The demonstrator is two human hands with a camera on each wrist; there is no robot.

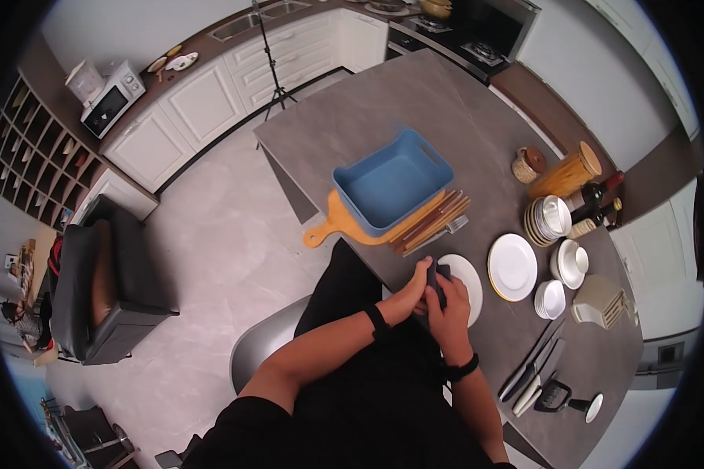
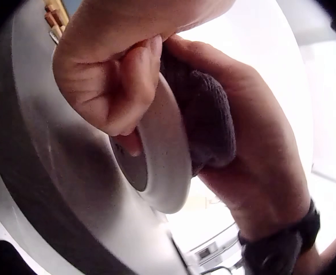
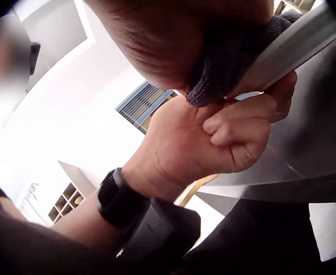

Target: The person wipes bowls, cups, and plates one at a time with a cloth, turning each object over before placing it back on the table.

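Observation:
A white plate point(image 1: 467, 283) is held tilted over the near edge of the table. My left hand point(image 1: 409, 298) grips its rim, the fingers curled under it in the left wrist view. A dark grey cloth point(image 2: 209, 123) lies bunched against the plate's face. My right hand point(image 1: 450, 313) holds that cloth, pressing it on the plate close to the left hand. In the right wrist view the cloth covers part of the plate point(image 3: 297, 48) near the left thumb.
Ahead, a blue tray point(image 1: 391, 184) sits on a wooden board point(image 1: 340, 223) beside chopsticks point(image 1: 438, 219) and a fork. To the right stand white plates point(image 1: 512, 267), bowls point(image 1: 550, 299) and wine bottles point(image 1: 594, 211). Knives point(image 1: 536, 359) lie nearer me at the right.

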